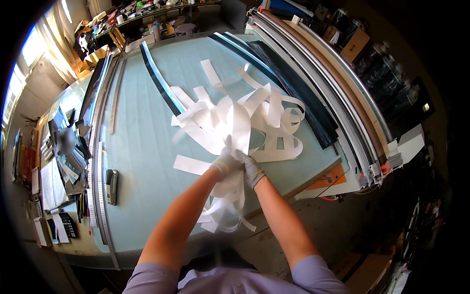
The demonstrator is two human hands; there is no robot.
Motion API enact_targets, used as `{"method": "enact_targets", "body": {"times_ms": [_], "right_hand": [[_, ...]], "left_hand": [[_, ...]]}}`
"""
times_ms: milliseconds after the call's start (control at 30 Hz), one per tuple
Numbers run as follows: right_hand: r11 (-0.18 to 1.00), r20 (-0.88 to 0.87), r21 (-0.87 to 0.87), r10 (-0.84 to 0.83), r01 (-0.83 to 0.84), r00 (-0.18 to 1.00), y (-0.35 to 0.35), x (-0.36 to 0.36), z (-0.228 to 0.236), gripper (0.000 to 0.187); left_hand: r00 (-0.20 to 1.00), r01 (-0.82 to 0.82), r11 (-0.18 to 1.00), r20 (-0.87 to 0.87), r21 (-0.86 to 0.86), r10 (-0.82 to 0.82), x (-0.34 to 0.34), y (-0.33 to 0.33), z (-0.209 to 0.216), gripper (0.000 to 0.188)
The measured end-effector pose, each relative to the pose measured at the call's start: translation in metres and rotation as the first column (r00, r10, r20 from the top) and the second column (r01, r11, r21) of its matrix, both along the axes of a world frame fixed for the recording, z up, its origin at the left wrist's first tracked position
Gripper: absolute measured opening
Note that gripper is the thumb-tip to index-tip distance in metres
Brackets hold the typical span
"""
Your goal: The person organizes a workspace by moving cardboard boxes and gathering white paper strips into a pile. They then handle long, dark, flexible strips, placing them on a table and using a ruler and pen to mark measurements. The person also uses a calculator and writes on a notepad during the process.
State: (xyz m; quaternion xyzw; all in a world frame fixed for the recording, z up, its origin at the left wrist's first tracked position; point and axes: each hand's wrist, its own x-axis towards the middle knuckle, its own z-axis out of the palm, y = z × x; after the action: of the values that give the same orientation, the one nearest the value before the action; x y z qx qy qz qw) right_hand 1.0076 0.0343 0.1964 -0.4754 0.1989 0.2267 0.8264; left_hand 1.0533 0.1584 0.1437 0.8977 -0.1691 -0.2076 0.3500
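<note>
A loose heap of white strips [235, 115], paper-like and curling, lies over the middle of a pale glass-topped table [132, 157]. My left hand [225, 161], in a light grey knit glove, grips the strips at the near side of the heap, its fingers partly lost among them. Close beside it on the right, my right hand [252, 170], gloved in grey too, closes on the same bunch. More strip ends hang below both hands at the table's near edge. One straight strip end [191, 164] sticks out to the left of my left hand.
Dark and silvery long strips [159, 78] lie farther back, with black sheeting [298, 98] on the right. A long roller frame [328, 83] borders the right side. On the left are a stapler [112, 186], a long ruler [101, 196], a calculator [67, 224] and pens.
</note>
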Motion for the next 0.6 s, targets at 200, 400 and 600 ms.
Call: {"method": "enact_targets", "body": {"times_ms": [200,400,600], "right_hand": [[0.999,0.093,0.015,0.041,-0.043,0.995,0.025,-0.019,0.002,0.047],[0.966,0.214,-0.085,0.257,-0.244,0.942,0.064,-0.028,0.004,0.057],[0.771,0.341,-0.595,0.497,-0.226,0.798,0.060,-0.060,0.039,0.061]], "left_hand": [[0.927,-0.055,0.993,0.363,-0.106,0.090,-0.047,0.023,0.038,0.067],[0.800,-0.508,0.778,0.134,-0.368,0.585,-0.057,0.068,0.003,0.040],[0.808,-0.568,0.717,-0.106,-0.405,0.580,-0.087,0.090,0.087,0.024]]}}
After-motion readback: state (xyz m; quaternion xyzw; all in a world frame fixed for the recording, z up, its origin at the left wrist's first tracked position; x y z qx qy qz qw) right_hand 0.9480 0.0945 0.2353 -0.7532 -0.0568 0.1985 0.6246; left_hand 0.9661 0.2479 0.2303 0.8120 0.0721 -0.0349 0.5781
